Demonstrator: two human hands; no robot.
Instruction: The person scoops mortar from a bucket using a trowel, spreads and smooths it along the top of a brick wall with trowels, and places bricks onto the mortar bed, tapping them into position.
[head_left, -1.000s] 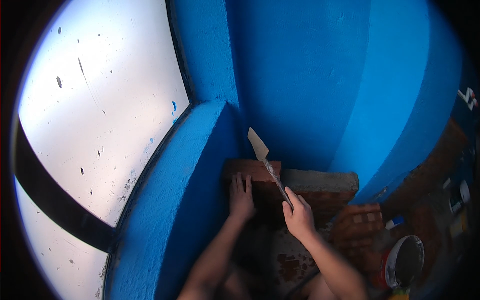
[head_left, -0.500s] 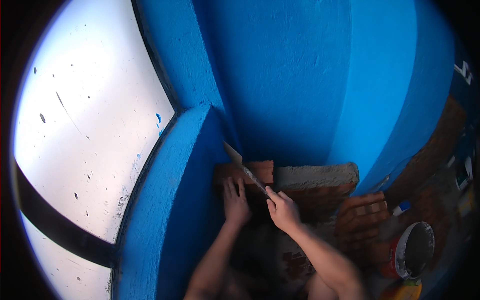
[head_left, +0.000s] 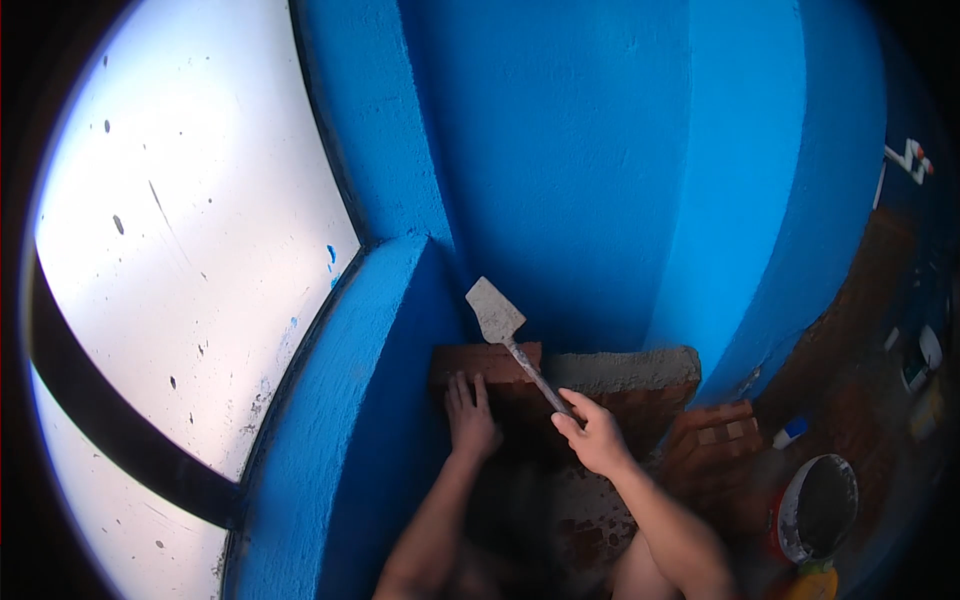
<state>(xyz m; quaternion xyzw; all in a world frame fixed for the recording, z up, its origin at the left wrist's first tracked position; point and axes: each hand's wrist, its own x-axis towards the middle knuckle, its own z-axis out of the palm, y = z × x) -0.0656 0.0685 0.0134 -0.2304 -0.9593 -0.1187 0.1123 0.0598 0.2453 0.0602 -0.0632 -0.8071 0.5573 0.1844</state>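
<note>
A trowel with a pointed, mortar-smeared blade [head_left: 494, 311] is gripped by its handle in my right hand [head_left: 597, 436]. Its blade tip points up and left, above the brick and in front of the blue wall. My left hand [head_left: 471, 420] lies with extended fingers against the front of a red brick [head_left: 512, 360]. That brick sits at the left end of a low brick wall, up against the blue side wall. Right of it, grey mortar [head_left: 625, 369] covers the top of the wall.
Blue walls [head_left: 560, 180] rise behind and to the left, beside a bright window pane [head_left: 190, 250] with a dark frame. Stacked bricks [head_left: 712, 438] stand to the right, near a blue-and-white object [head_left: 790, 433]. A bucket [head_left: 783, 522] of grey mortar is at the lower right.
The trowel has turned, so its broad face now shows rather than a narrow side. My right hand has moved slightly right and down. My left hand stays at the brick; the view has shifted a little.
</note>
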